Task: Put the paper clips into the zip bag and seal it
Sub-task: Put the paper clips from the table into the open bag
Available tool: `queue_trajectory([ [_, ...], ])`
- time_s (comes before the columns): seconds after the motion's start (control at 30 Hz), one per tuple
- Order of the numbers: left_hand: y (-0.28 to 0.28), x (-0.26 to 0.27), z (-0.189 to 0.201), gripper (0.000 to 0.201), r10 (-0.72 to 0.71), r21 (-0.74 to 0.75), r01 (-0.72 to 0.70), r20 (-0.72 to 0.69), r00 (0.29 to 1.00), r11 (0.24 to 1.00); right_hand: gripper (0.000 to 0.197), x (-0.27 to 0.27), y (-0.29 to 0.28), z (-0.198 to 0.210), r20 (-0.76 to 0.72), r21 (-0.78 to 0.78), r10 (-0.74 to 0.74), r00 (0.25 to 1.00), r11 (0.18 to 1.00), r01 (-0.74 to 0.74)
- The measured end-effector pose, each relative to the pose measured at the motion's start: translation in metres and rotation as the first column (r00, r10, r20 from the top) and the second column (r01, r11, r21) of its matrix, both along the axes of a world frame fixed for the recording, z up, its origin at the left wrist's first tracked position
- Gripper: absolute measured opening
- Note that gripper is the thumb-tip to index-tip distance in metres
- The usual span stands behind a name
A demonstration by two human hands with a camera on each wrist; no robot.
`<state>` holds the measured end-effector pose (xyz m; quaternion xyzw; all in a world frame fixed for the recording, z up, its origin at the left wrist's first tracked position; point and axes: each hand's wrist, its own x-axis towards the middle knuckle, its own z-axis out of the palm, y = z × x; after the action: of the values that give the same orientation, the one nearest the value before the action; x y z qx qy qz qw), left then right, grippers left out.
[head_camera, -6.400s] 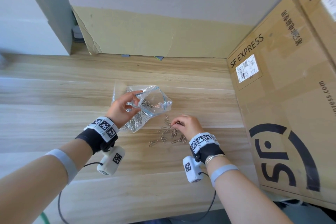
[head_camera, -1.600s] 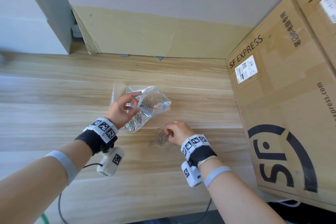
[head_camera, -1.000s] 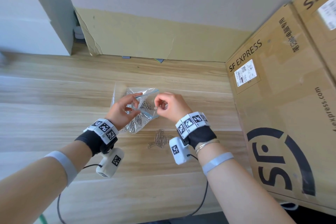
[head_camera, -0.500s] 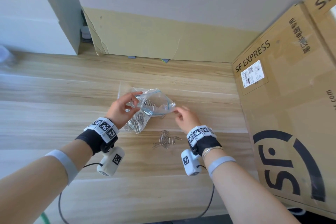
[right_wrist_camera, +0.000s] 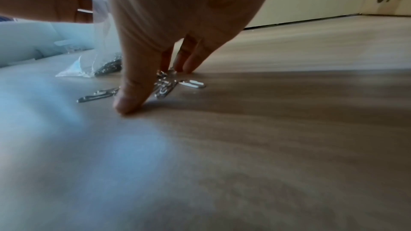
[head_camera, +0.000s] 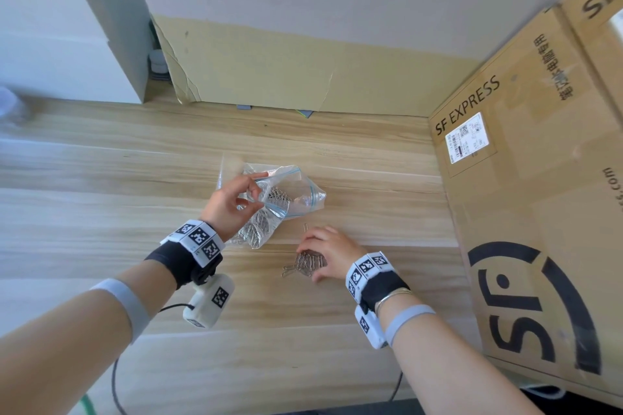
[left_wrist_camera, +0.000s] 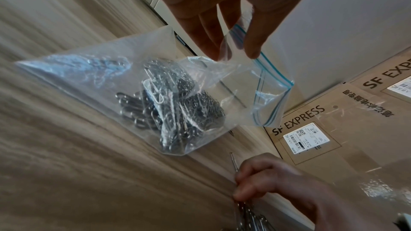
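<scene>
Most paper clips (left_wrist_camera: 169, 108) already sit inside the limp, crinkly zip bag (head_camera: 296, 199), whose blue-lined rim the left hand (head_camera: 229, 205) pinches open. Just beside the bag, the right hand (head_camera: 328, 251) curls round the remaining loose clips (head_camera: 305, 266): light, slippery, best gathered in a bunch.

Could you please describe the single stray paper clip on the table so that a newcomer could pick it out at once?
Start at the big SF EXPRESS box on the right and move left across the wooden table to the clear zip bag. The stray paper clip lies alone just below the bag's open mouth, apart from the pile of clips under the right hand.
</scene>
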<state>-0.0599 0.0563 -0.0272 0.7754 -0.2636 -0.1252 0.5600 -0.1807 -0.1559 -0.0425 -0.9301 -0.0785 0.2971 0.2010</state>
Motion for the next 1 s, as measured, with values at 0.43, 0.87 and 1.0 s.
queue_trajectory([
  [0.43, 0.004, 0.001, -0.005, 0.038, -0.018, -0.012, 0.018, -0.056, 0.998, 1.000, 0.009, -0.006, 0.000, -0.005, 0.171, 0.049, -0.052, 0.984, 0.998, 0.044],
  [0.87, 0.006, 0.000, -0.003, 0.036, -0.039, -0.018, 0.038, -0.061, 0.997, 0.999, 0.008, 0.005, -0.007, 0.031, 0.431, 0.270, -0.393, 0.812, 0.915, 0.300],
  [1.0, 0.000, -0.002, -0.001, 0.030, -0.031, -0.012, 0.030, -0.031, 0.999, 0.999, 0.007, 0.035, 0.005, 0.053, 0.559, 0.329, -0.439, 0.703, 0.896, 0.298],
])
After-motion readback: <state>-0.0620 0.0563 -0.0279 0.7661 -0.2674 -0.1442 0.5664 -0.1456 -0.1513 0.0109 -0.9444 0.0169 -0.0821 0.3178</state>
